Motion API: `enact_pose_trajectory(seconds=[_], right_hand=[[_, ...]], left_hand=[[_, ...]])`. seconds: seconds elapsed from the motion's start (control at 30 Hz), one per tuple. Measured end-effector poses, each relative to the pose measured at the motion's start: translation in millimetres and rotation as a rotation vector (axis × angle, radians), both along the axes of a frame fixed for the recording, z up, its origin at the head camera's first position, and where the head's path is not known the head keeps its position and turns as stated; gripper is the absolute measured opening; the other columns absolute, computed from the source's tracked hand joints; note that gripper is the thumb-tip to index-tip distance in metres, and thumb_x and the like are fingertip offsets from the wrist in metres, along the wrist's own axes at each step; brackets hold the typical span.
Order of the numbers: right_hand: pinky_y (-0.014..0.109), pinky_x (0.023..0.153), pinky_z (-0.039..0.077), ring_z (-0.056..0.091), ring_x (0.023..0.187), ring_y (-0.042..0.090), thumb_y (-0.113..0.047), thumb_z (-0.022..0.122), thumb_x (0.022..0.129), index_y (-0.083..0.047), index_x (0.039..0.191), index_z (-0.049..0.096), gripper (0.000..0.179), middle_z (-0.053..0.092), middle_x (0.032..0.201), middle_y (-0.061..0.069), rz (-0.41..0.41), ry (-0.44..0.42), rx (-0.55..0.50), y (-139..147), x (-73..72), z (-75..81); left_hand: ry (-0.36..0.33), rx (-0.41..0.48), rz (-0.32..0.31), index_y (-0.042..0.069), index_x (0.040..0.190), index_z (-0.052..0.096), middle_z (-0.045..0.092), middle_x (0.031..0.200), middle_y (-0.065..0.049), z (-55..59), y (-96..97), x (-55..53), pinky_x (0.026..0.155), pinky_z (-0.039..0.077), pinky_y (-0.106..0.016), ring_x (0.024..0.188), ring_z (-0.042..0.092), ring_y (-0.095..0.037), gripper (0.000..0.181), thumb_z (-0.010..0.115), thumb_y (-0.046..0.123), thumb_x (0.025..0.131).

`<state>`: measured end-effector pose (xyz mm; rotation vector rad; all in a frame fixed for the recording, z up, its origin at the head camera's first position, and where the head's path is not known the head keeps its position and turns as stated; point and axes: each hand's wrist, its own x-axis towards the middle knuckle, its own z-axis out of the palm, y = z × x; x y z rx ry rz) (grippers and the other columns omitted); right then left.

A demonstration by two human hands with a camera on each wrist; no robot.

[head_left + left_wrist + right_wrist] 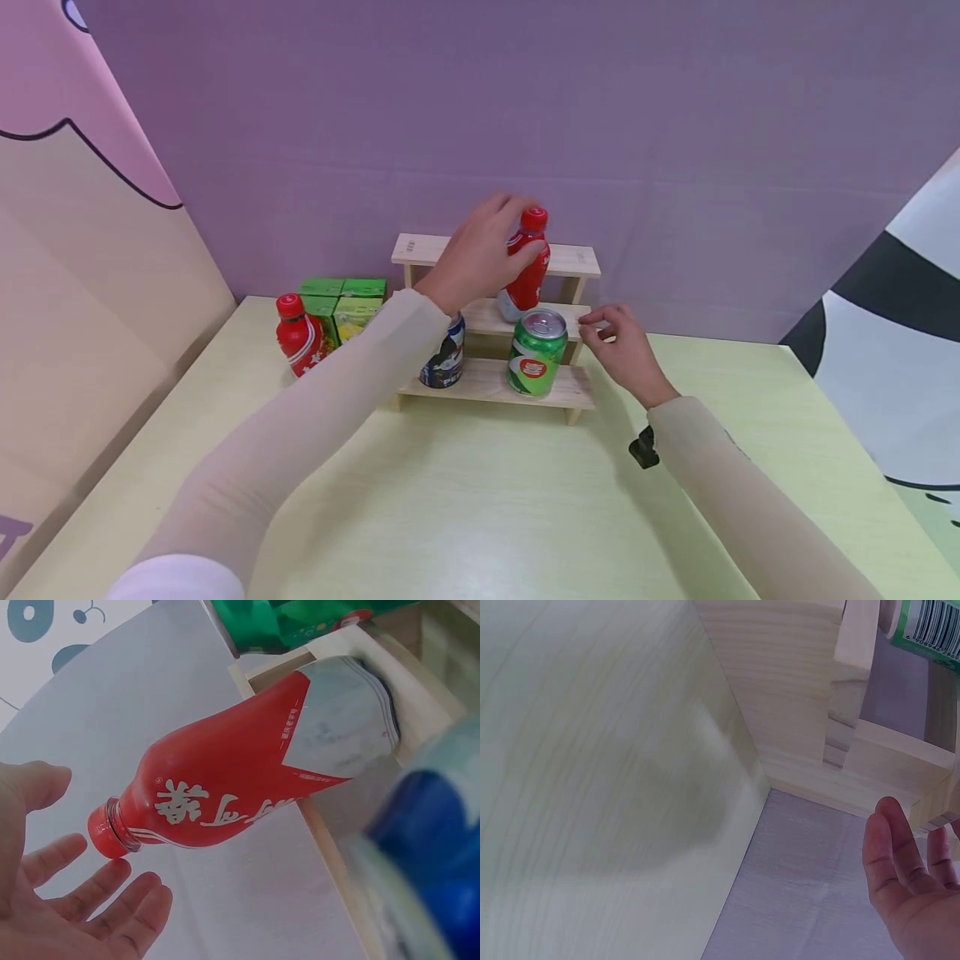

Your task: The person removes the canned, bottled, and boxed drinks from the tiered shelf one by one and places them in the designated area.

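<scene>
A red bottle (pixel 529 271) with a pale base stands on the middle tier of a small three-step wooden shelf (pixel 480 379). My left hand (pixel 483 254) is beside its upper part; in the left wrist view the fingers (pixel 105 881) are spread around the cap, with a gap between thumb and bottle. My right hand (pixel 618 350) is at the right end of the middle tier, thumb and fingertips pinching the plank's end. In the right wrist view its fingers (pixel 889 847) lie against that wooden corner. A green can (pixel 537 354) stands on the lowest tier, below the bottle.
A dark blue can (pixel 444 358) stands on the lowest tier, partly behind my left sleeve. To the left on the table (pixel 465 500) are another red bottle (pixel 300 337) and several green drink cartons (pixel 356 312). A purple backdrop (pixel 525 100) rises behind the shelf.
</scene>
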<state>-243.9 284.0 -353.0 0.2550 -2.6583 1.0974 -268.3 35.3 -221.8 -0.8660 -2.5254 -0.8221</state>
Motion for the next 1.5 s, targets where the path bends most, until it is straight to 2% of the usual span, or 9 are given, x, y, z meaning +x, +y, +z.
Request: enact_pose_trajectory(seconds=[0.13,0.4,0.63,0.87,1.03,1.13,1.27,1.5], right_hand=[[0.037,0.071,0.05,0.057,0.089,0.03,-0.016,0.055,0.096,-0.002,0.108,0.061,0.02,0.044,0.116,0.013,0.002,0.001,-0.002,0,-0.1,-0.2],[0.037,0.071,0.05,0.057,0.087,0.03,-0.015,0.055,0.095,0.0,0.107,0.061,0.02,0.044,0.116,0.014,0.013,0.024,-0.015,0,-0.4,-3.2],[0.036,0.071,0.05,0.057,0.088,0.03,-0.016,0.055,0.096,0.0,0.108,0.06,0.021,0.044,0.117,0.015,0.007,0.021,-0.011,-2,1.0,-1.1],[0.037,0.071,0.05,0.057,0.087,0.031,-0.015,0.055,0.095,0.001,0.108,0.06,0.021,0.044,0.116,0.015,0.005,0.028,-0.013,-3,-0.1,0.1],[0.033,0.069,0.05,0.057,0.087,0.029,-0.017,0.055,0.096,-0.001,0.108,0.06,0.021,0.044,0.115,0.013,0.004,0.023,-0.013,-5,-1.5,-3.1],[0.032,0.067,0.049,0.056,0.086,0.028,-0.017,0.055,0.096,-0.001,0.108,0.06,0.021,0.044,0.116,0.012,0.006,0.023,-0.019,-7,-2.0,-4.3],[0.034,0.068,0.048,0.056,0.085,0.029,-0.015,0.055,0.096,0.0,0.108,0.06,0.02,0.044,0.116,0.014,0.019,0.036,-0.026,-10,-2.1,-3.5],[0.034,0.07,0.048,0.056,0.084,0.028,-0.015,0.054,0.096,0.001,0.108,0.061,0.021,0.045,0.114,0.014,0.038,0.065,-0.012,-9,-3.2,-1.4]], left_hand=[[-0.018,-0.005,-0.007,0.018,0.138,0.042,0.046,0.13,-0.002,0.9,3.3,-1.5,0.084,0.049,-0.025,0.115,0.044,-0.016,0.06,0.069,0.03,0.086],[-0.141,0.074,-0.033,0.017,0.134,0.038,0.045,0.128,-0.003,-5.9,10.5,0.3,0.083,0.051,-0.027,0.115,0.045,-0.017,0.065,0.076,0.022,0.081],[-0.098,0.029,-0.004,0.018,0.136,0.031,0.044,0.13,-0.003,-13.7,14.5,-1.3,0.087,0.049,-0.029,0.116,0.043,-0.017,0.071,0.076,0.023,0.081],[-0.11,-0.002,0.054,0.02,0.143,0.021,0.042,0.131,-0.005,-17.9,20.1,-2.6,0.088,0.049,-0.032,0.117,0.042,-0.019,0.083,0.076,0.02,0.08],[-0.095,0.014,0.053,0.018,0.142,0.021,0.044,0.129,-0.007,-20.0,18.0,-1.0,0.087,0.049,-0.032,0.115,0.043,-0.02,0.082,0.075,0.015,0.081],[-0.091,0.082,0.024,0.017,0.141,0.023,0.044,0.13,-0.006,-17.3,9.2,2.3,0.086,0.049,-0.031,0.116,0.044,-0.019,0.08,0.075,0.011,0.081],[-0.073,0.192,-0.012,0.017,0.141,0.023,0.043,0.133,-0.005,-4.3,-10.2,12.6,0.088,0.049,-0.032,0.119,0.045,-0.017,0.079,0.074,0.009,0.081],[0.033,0.284,-0.012,0.019,0.139,0.025,0.044,0.133,-0.004,16.3,-49.8,34.2,0.087,0.049,-0.032,0.118,0.046,-0.015,0.079,0.075,0.009,0.08]])
